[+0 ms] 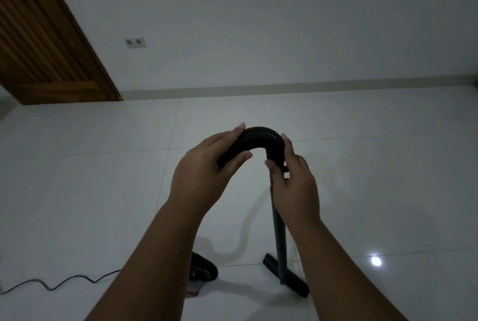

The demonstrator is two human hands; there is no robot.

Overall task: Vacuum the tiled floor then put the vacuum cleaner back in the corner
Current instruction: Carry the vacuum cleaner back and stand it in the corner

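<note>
Hose of black ribbed plastic is seen in the head view, bent into an arch at mid-frame and held on both sides of the bend. The left hand is curled round the arch's left limb, thumb beneath and fingers over the top. The right hand is wrapped round the right limb, where the hose meets the wand, with thumb and fingertips pressed against it. The wand is stood nearly upright on the tiled floor, and its floor head is laid flat on the tiles beside the right forearm. The vacuum cleaner body is partly hidden behind the left forearm, low in the frame. A power cord is trailed in loose waves to the left edge. Farther back, a wooden door is set at the upper left, and a double wall socket is mounted on the pale wall beside it.
</note>
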